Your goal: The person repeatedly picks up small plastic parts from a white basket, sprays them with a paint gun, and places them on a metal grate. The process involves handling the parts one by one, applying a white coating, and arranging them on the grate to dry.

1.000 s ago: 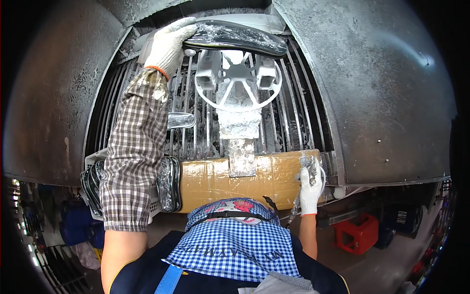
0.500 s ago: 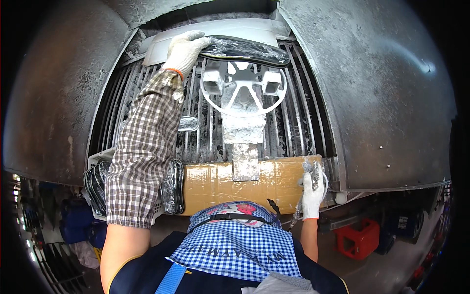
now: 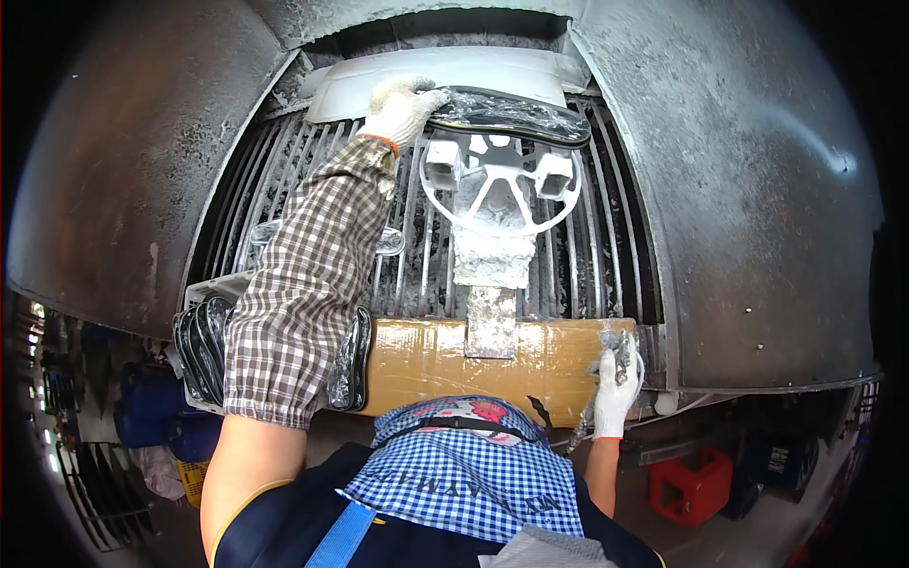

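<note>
My left hand (image 3: 402, 104), in a white knit glove, reaches far forward and grips the left end of a dark, glossy shoe sole (image 3: 511, 114). The sole lies across the top rim of a round, paint-crusted metal holder (image 3: 500, 185) on a crusted post. My right hand (image 3: 615, 393), also gloved, is low at the right and closed around a paint-coated spray gun (image 3: 615, 350), next to the right end of a brown taped ledge (image 3: 426, 355).
A slatted metal grille (image 3: 606, 256) fills the booth behind the holder, with curved, crusted metal walls on both sides and a white panel (image 3: 454, 66) at the back. Stacked dark soles (image 3: 204, 350) stand at the ledge's left end. A red crate (image 3: 691, 483) sits on the floor lower right.
My left hand and the sole have come down a little, closer onto the holder's top rim, and the view has shifted. My right hand has kept its place with the spray gun.
</note>
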Demonstrator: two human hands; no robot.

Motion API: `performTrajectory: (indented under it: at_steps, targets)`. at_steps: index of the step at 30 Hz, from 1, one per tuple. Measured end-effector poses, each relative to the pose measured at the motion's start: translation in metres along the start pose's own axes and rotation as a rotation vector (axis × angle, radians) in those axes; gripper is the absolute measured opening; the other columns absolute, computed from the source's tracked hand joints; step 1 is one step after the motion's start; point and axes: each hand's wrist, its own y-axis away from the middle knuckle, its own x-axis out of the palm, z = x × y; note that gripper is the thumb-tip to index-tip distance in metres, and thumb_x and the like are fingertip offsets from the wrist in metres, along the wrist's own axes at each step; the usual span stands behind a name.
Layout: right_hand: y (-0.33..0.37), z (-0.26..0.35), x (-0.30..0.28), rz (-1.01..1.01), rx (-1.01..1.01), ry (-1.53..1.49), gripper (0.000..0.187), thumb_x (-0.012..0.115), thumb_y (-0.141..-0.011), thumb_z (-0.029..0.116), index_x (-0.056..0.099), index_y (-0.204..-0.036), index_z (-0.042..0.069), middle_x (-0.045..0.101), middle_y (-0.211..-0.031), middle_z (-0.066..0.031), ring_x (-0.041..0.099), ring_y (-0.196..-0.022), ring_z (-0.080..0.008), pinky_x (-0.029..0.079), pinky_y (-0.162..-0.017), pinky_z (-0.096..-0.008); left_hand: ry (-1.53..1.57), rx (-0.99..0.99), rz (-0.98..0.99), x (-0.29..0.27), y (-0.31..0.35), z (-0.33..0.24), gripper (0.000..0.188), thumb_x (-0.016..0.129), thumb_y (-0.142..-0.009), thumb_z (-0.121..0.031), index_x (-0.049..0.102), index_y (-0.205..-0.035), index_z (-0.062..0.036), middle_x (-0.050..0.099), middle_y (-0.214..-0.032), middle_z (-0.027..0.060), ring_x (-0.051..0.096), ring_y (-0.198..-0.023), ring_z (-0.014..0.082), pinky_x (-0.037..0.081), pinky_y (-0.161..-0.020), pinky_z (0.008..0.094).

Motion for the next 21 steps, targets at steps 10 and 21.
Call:
performTrajectory:
  at_steps: [10,21]
  targets:
    - [0.001,-0.015,0.0,-0.036,-0.074,-0.032,0.057,0.068,-0.104,0.016,0.05,-0.155,-0.001,0.063,-0.117,-0.0062,0.065,-0.085,-0.0117,0.056,-0.076,-0.028,-0.213,0.33,-0.192,0.004,0.023,-0.028,0.05,0.075,-0.093,-0.047,0.077,-0.122,-0.0061,0.072,-0.121,0.0191,0.068,-0.114,0.0363,0.053,-0.102,0.045]
    - [0.006,-0.001,-0.004,0.056,0.074,-0.068,0.062,0.064,-0.107,0.013,0.04,-0.162,-0.002,0.059,-0.152,-0.0146,0.059,-0.134,-0.0212,0.051,-0.107,-0.0331,-0.302,0.619,-0.015,0.038,0.033,-0.068,0.047,0.079,-0.088,-0.049,0.079,-0.108,-0.0071,0.07,-0.098,0.0182,0.068,-0.098,0.0363,0.055,-0.086,0.0468]
